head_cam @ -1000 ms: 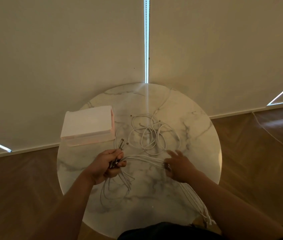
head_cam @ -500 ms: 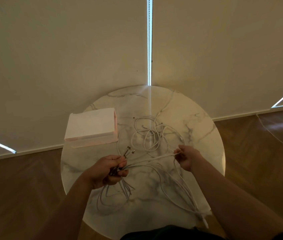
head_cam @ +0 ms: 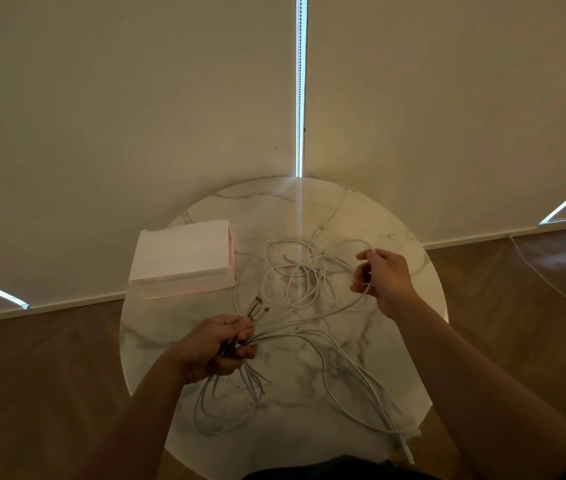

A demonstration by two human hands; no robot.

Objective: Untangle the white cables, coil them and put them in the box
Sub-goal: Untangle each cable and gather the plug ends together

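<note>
Several white cables [head_cam: 304, 282] lie tangled on a round marble table [head_cam: 351, 348]. My left hand [head_cam: 214, 344] grips a bunch of cable ends near the table's front left, with plugs sticking out past the fingers. Loops hang from that bunch toward the front edge. My right hand [head_cam: 383, 280] is raised at the right of the tangle and pinches one cable that runs back toward the left hand. A white box [head_cam: 181, 258] with its lid on sits at the table's left rear.
The table stands against cream blinds with a bright gap between them. Wooden floor surrounds it. Another white cable [head_cam: 565, 299] trails across the floor at the right. Some cable strands hang over the table's front right edge.
My right hand has gone from lying on the cables near the front to pinching one and drawing it up and to the right. The left hand has kept its grip.
</note>
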